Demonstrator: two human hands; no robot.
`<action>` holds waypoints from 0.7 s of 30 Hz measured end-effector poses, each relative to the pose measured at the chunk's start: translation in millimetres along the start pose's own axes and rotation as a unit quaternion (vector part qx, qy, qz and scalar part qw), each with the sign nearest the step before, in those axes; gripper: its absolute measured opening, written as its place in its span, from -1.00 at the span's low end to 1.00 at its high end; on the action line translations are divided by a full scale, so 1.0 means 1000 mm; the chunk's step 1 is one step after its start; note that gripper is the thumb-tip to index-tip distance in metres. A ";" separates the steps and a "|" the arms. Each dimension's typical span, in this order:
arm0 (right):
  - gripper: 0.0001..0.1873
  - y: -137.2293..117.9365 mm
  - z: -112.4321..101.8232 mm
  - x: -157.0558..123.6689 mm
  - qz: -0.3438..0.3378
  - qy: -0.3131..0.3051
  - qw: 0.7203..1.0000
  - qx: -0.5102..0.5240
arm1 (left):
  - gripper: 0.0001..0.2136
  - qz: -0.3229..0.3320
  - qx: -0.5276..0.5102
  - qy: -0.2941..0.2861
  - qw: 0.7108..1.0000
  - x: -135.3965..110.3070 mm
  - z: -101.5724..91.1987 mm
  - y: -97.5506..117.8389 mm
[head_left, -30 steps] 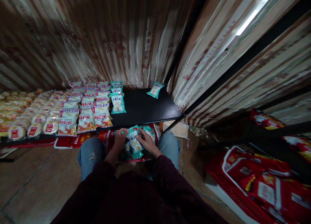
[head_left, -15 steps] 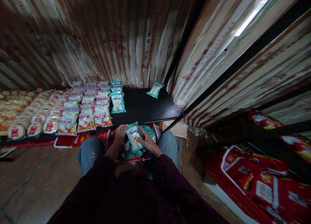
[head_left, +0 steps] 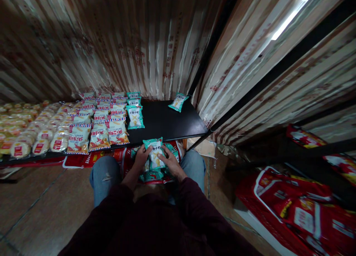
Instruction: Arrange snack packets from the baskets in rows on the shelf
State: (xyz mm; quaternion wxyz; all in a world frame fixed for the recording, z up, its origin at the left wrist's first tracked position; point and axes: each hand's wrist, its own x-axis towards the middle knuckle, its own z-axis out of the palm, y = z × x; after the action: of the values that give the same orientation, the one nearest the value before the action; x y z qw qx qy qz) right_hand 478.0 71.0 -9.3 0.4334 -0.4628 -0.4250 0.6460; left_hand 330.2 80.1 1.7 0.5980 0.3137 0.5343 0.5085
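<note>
Both my hands hold one teal snack packet (head_left: 155, 152) upright between my knees, just below the front edge of a black shelf (head_left: 167, 124). My left hand (head_left: 141, 156) grips its left side and my right hand (head_left: 170, 162) pinches its right side. Under it lie more teal packets (head_left: 151, 175) in a red bag on my lap. On the shelf a column of teal packets (head_left: 134, 116) stands beside rows of red-and-white striped packets (head_left: 98, 134). One teal packet (head_left: 178, 101) lies alone at the back right.
Round yellow-wrapped snacks (head_left: 27, 137) fill the shelf's left part. A black upright post (head_left: 211, 48) and cardboard-lined walls close in the back and right. Red packaging (head_left: 300, 208) lies on the floor at my right. Brown tiled floor (head_left: 41, 208) is at the left.
The teal packet has risen from the bag toward the shelf's front edge. My left hand has shifted right onto its left side; my right hand stays on its right side.
</note>
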 end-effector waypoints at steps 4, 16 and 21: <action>-0.23 0.003 -0.001 -0.002 0.016 -0.016 0.999 0.022 | -0.53 0.021 0.034 0.025 0.999 0.006 0.000 -0.002; -0.20 -0.007 0.004 -0.007 -0.010 0.022 1.000 0.000 | -0.60 0.106 0.122 0.148 0.976 0.001 0.009 -0.002; -0.31 -0.012 0.004 -0.005 -0.066 0.019 0.996 -0.059 | -0.73 0.201 0.237 0.175 0.934 -0.022 0.016 0.001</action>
State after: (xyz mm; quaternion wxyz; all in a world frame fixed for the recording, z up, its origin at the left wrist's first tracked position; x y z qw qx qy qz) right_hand 477.0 68.7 4.4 0.4551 -0.4706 -0.4839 0.5807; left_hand 347.0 62.4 12.9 0.2889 0.4536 0.6612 0.5232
